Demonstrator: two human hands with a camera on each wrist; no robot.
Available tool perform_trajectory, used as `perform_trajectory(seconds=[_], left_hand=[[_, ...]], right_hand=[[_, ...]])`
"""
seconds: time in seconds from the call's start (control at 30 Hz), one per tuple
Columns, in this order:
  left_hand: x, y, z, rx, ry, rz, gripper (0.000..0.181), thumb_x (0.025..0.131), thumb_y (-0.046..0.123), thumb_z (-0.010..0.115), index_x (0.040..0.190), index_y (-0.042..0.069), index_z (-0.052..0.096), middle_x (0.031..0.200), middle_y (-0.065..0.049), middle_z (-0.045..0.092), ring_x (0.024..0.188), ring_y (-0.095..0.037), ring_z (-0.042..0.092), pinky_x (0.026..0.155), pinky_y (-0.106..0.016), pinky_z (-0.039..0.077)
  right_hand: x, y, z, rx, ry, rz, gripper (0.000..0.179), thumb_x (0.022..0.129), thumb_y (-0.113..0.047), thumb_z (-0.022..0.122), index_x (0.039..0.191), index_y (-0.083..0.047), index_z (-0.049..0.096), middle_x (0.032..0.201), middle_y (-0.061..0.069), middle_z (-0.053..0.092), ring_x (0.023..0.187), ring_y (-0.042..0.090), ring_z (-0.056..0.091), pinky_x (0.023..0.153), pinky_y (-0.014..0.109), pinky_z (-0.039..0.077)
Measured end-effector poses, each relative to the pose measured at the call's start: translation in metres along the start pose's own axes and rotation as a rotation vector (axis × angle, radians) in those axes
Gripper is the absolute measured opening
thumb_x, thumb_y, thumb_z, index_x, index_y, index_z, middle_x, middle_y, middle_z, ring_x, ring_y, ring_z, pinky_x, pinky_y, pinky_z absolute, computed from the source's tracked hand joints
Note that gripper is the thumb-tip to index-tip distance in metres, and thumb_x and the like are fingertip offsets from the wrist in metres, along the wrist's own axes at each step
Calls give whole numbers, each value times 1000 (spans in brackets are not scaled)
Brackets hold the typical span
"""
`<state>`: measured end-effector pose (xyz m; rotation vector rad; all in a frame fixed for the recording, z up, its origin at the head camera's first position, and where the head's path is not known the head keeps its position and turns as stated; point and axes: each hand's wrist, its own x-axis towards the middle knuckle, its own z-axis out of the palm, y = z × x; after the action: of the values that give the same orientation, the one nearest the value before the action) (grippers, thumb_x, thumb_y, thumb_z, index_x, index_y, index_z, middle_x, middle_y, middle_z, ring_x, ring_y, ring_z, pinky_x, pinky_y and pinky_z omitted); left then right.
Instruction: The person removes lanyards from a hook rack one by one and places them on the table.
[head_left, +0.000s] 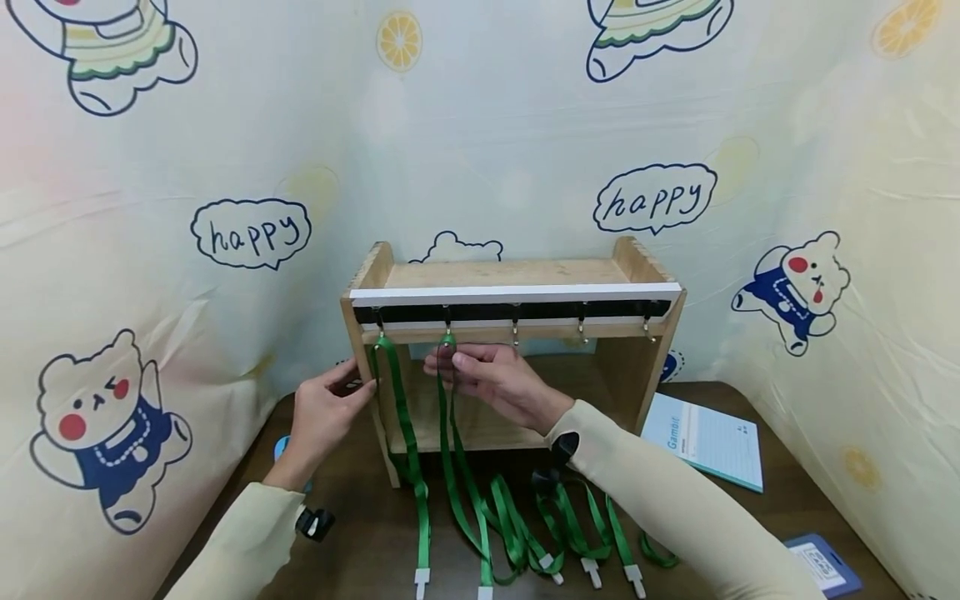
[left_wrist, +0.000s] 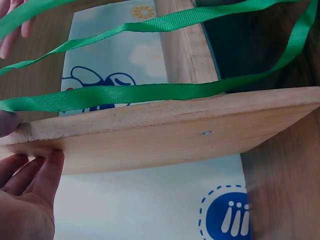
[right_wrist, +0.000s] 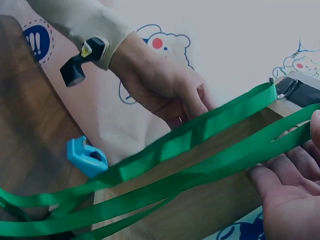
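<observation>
A wooden shelf (head_left: 510,272) stands on the table with a row of metal hooks along its front. My left hand (head_left: 330,412) grips the shelf's left side panel (left_wrist: 150,135), with the thumb on one face and the fingers on the other. One green lanyard (head_left: 405,417) hangs from the leftmost hook. Another green lanyard (head_left: 446,417) hangs from the second hook. My right hand (head_left: 506,379) holds this one just below the hook, its straps running between thumb and fingers. In the right wrist view, the right hand (right_wrist: 290,195) shows at the right edge.
Several more green lanyards (head_left: 513,525) with white clips lie on the table before the shelf. A light-blue notebook (head_left: 705,437) lies to the right, a blue badge holder (head_left: 825,565) nearer the front. Left of the shelf is a blue object (right_wrist: 86,156). Patterned cloth (head_left: 480,150) surrounds the table.
</observation>
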<state>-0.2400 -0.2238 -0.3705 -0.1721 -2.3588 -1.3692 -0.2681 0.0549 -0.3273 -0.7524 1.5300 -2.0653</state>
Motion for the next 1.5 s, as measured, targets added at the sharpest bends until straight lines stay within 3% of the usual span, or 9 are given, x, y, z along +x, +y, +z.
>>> perform_trajectory(seconds=[0.13,0.3,0.47,0.57,0.77,0.97,1.17,1.5], left_hand=[[-2,-2,0,19,2,-10,54,95,26,73,142,4,59,127,-22,70,111,-35,70,83,-30,62],[-4,-3,0,23,-7,-32,55,95,27,73,143,5,58,129,-22,69,113,-35,70,83,-30,62],[-5,-3,0,9,-18,-44,56,94,27,73,143,4,57,130,-22,68,114,-35,69,84,-32,62],[-4,-3,1,2,-17,-38,56,95,28,73,143,5,58,130,-22,68,114,-35,70,84,-32,62],[-3,-4,2,0,-5,-23,55,95,26,73,143,4,58,129,-23,69,113,-35,70,83,-27,61],[-2,-4,3,-12,1,-1,54,94,25,73,141,4,59,126,-23,70,112,-35,71,81,-25,61],[0,-3,3,-8,1,3,53,94,26,73,141,4,59,126,-23,70,111,-36,70,81,-27,62],[0,-2,2,-13,-6,-14,53,95,25,73,142,5,58,129,-22,69,113,-35,70,82,-25,61]], right_hand=[[1,2,6,15,-16,11,39,106,-15,53,138,6,56,121,6,74,121,19,69,118,48,41],[-2,3,11,63,60,31,32,103,-12,58,131,4,63,117,3,74,106,15,73,115,46,45],[-7,-2,15,92,123,37,15,100,-8,63,108,-10,75,112,2,74,94,13,72,104,33,55],[-10,-6,17,99,106,3,18,100,-5,61,100,-14,75,105,1,75,94,13,73,98,31,58],[-15,-14,23,65,24,-58,19,101,-3,58,100,-11,75,99,2,79,100,17,76,97,37,58],[-19,-16,30,-2,-14,-97,6,96,-15,71,100,-14,76,100,0,80,99,18,77,100,42,56],[-23,-12,33,-8,-53,-146,9,93,-19,74,101,-15,75,101,0,79,100,16,76,101,39,56],[-29,14,28,-4,-39,-91,8,96,-17,71,102,-13,74,102,1,78,102,16,76,103,38,55]])
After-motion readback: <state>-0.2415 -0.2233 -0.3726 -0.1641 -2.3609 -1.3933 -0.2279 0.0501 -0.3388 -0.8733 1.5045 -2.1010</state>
